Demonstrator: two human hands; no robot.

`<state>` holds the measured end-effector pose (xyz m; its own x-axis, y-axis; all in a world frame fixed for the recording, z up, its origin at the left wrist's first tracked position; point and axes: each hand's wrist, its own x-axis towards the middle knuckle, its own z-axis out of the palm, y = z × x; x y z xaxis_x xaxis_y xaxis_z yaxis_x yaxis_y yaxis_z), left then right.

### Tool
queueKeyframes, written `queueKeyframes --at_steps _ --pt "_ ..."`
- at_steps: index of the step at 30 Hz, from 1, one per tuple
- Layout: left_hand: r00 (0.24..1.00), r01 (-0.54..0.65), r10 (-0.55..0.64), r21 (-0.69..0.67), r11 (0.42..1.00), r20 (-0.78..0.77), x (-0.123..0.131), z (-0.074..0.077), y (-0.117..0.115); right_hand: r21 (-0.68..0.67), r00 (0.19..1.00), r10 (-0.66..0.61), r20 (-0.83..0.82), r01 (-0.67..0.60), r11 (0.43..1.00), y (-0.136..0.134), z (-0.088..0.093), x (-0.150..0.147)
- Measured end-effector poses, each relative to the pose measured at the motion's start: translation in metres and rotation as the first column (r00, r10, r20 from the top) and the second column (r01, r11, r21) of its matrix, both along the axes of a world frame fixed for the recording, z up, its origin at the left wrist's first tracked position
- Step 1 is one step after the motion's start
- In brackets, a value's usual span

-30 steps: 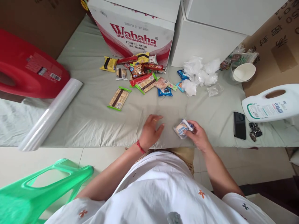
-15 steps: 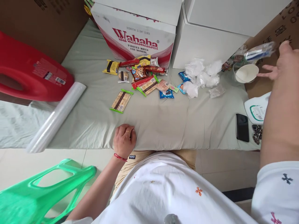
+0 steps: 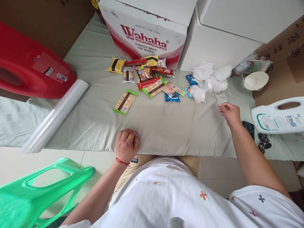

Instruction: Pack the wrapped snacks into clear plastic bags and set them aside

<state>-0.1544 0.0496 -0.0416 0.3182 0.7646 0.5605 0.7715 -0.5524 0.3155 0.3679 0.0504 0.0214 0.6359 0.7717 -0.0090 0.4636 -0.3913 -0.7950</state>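
My left hand [image 3: 126,144] rests as a loose fist on the front edge of the green-grey cloth [image 3: 161,126]; nothing shows in it. My right hand [image 3: 230,114] is closed in a pinch just in front of a clear crumpled wrapper [image 3: 224,96]; I see nothing between the fingertips. Left of that lie several white crumpled plastic bags [image 3: 204,79] and small blue packets [image 3: 191,79]. In the middle is a heap of wrapped snacks, among them a brown cookie packet [image 3: 144,74]. A single green-ended snack bar [image 3: 125,102] lies apart, nearer my left hand.
A Wahaha carton [image 3: 147,38] and white boxes [image 3: 220,44] stand behind. Left are a red jug [image 3: 35,66], a plastic film roll [image 3: 57,115] and a green stool [image 3: 47,186]. Right are a paper cup [image 3: 256,80], plastic packets [image 3: 258,65], a white jug [image 3: 277,115], a phone [image 3: 248,129] and keys [image 3: 264,142].
My right hand has let go of a clear plastic packet behind the cup at the far right. It has come back left and nearer, its fingers now drawn together. My left hand stays put.
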Motion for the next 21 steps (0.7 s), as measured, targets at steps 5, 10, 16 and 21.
queueKeyframes --at_steps 5,10,16,21 --pt "0.999 -0.039 0.042 -0.089 0.995 0.026 0.000 -0.003 -0.002 -0.102 0.848 0.364 0.386 -0.353 0.930 0.036 0.000 -0.031" --pt "0.997 -0.061 0.069 -0.178 0.982 0.043 0.002 -0.003 -0.003 -0.119 0.792 0.370 0.486 -0.360 0.925 0.071 -0.020 -0.057" --pt "0.992 -0.062 0.086 -0.230 0.971 0.095 0.001 0.001 -0.002 0.256 0.991 0.041 -0.124 -0.008 0.967 0.045 -0.014 -0.068" --pt "0.956 0.044 0.054 -0.321 0.946 0.288 0.023 0.020 -0.003 0.275 0.683 0.067 -0.727 0.201 0.940 -0.013 -0.002 -0.117"
